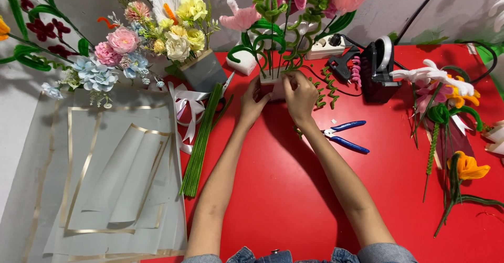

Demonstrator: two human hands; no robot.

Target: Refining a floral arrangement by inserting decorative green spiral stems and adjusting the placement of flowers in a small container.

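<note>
Two hands meet at one small block.

1. Your left hand (255, 103) cups the near-left side of a pale pink block (274, 88), fingers wrapped against it, seemingly to keep it from tipping under the tall stems.
2. Your right hand (300, 96) covers the block's right top edge, fingertips pinched at the base of the green curled stems (273, 37); whether it grips a stem or only presses the block, you cannot tell.
3. The block stands at the far middle of the red table (294, 200), holding those stems upright, with pink fuzzy flowers (240, 17) above.
4. Blue-handled pliers (344, 136) lie just right of your right wrist, within easy reach.
5. A bundle of straight green stems (200, 139) lies left of your left forearm, beside white ribbon (186, 111).
6. Grey wrapping sheets with gold borders (105, 174) are spread flat at far left.
7. A finished bouquet (152, 34) lies at the upper left.
8. A black glue gun (344, 63) and a white power strip (325, 46) sit behind the block.
9. Loose made-up flowers (446, 116) lie along the right edge.
</note>
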